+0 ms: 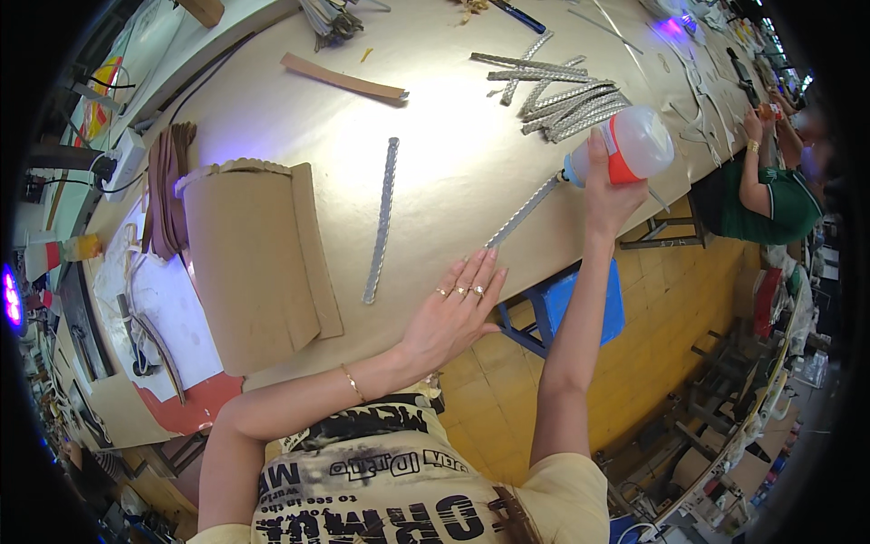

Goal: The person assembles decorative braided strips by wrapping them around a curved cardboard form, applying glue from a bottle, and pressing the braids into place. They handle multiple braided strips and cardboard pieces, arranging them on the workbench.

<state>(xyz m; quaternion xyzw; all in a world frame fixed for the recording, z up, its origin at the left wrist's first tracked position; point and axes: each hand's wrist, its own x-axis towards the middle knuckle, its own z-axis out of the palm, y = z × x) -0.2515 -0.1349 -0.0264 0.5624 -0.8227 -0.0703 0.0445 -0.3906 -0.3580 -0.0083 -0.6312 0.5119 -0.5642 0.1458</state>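
We note a silver embossed strip lying slantwise near the front edge of the tan worktable; our left hand lies flat, fingers together, with the fingertips pinning the strip's near end. Our right hand is clamped around a translucent squeeze bottle with an orange label, its nozzle touching the strip's far end. A second strip lies just to the left, beside a cardboard sheet; a pile of like strips sits farther back.
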